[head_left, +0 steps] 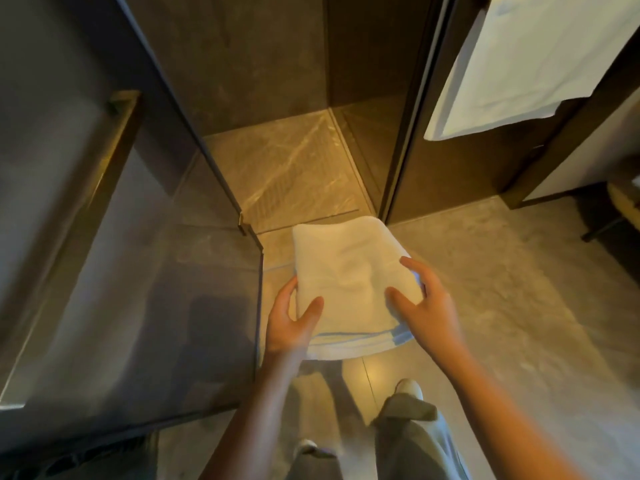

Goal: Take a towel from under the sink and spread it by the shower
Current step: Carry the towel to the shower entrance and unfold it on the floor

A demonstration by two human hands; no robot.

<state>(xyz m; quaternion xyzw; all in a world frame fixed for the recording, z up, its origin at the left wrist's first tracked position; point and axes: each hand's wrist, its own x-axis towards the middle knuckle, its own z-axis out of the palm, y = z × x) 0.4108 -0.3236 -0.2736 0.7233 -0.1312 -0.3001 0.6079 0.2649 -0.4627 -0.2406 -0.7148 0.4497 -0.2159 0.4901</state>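
While both bare arms reach forward and down from the bottom of the view, a folded white terry towel with pale blue stripes along its near hem [349,289] sits between the two hands, above the grey stone floor [502,289] just in front of the shower opening. Whether the towel already rests on the floor or hangs a little above it cannot be told. The left hand [292,323] grips the towel's left edge, its thumb lying on top of the cloth and its fingers curled beneath. The right hand [426,306] is spread wide over the towel's right side, thumb and forefinger well apart, fingertips touching the fabric; a firm grip there cannot be confirmed. Beyond the towel lies the ribbed, warmly lit shower floor [294,174], bounded on the left by a dark-framed glass door [138,271] standing open. A large white cloth [519,64] hangs at the upper right. Below the arms, grey trousers [408,441] and a pale shoe [410,388] show on the floor.
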